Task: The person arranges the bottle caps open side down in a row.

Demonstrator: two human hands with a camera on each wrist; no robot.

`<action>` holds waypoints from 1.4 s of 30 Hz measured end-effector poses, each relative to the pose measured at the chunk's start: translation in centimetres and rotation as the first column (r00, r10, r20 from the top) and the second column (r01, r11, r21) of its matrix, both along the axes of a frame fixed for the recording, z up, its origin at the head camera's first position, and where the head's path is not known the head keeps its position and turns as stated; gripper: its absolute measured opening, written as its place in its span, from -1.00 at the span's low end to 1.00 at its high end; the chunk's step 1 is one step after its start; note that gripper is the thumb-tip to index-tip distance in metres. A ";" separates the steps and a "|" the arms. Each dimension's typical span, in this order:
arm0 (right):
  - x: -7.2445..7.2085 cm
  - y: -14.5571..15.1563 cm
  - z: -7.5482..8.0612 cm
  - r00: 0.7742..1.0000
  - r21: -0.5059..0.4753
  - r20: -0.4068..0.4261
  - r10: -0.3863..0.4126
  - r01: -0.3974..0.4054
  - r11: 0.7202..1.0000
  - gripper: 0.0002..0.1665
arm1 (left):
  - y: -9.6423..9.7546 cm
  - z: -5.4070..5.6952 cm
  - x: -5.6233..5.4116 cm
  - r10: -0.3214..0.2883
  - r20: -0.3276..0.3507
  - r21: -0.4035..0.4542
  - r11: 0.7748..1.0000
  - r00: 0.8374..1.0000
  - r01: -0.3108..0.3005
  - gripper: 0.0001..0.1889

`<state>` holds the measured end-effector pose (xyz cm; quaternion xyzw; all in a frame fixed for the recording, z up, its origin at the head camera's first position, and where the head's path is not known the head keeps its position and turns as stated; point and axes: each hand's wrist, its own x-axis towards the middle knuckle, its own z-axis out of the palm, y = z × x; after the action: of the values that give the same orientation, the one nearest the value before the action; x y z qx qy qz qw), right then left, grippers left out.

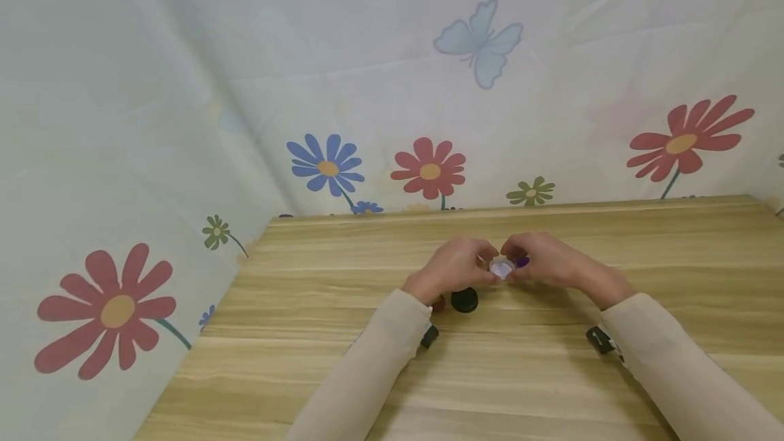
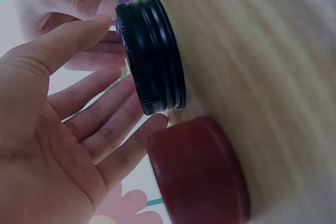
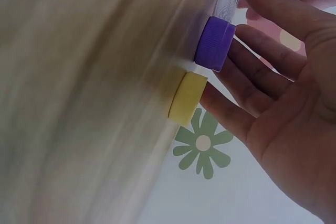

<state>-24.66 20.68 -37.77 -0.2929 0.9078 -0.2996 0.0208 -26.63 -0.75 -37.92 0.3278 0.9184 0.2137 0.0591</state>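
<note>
Nearest, sleeves (image 1: 361, 380) are seen on nr side of clear cap (image 1: 502, 269). Red lid (image 2: 197, 177) is placed left of cap & a bit nearer; black lid (image 1: 464, 301) is placed btwn the two. Clear cap is pinched by both L hand (image 1: 456, 265) & R hand (image 1: 546, 260), w/ thumbs on its nr side, index fingers on far side; contact w/ tabletop (image 1: 343, 250) can't be told. Purple cap (image 3: 215, 44) is set just right of it, yellow cap (image 3: 188, 98) further right. Well beyond it, flowered cloth (image 1: 367, 101) is seen.
</note>
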 end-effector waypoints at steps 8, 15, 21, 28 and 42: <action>-0.1 -0.1 -0.3 0.999 0.029 -0.038 -0.002 0.003 1.000 -0.68 | -0.1 0.1 0.1 -0.014 -0.002 -0.009 1.000 1.000 0.014 -0.59; -0.1 -0.4 -0.3 0.999 0.035 -0.048 -0.001 0.002 0.999 -0.72 | -0.2 0.1 0.0 -0.018 -0.003 -0.014 1.000 1.000 0.018 -0.58; 0.1 -0.5 -0.1 0.999 0.027 -0.027 -0.020 0.021 0.999 -0.73 | -0.8 0.0 -0.1 -0.028 -0.010 0.017 0.999 1.000 0.028 -0.61; 0.7 -0.5 0.5 0.999 -0.040 -0.004 -0.048 0.048 0.998 -0.75 | -1.9 0.2 0.0 -0.017 0.008 0.113 0.993 1.000 0.016 -0.67; 1.7 -0.7 1.6 0.998 -0.117 -0.017 -0.056 0.054 0.992 -0.82 | -2.4 0.8 0.5 -0.004 -0.095 0.104 0.994 0.995 0.014 -0.76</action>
<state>-22.93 19.95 -36.21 -0.2715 0.8966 -0.3497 -0.0138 -26.15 -3.20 -37.07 0.3445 0.9062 0.2453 -0.0007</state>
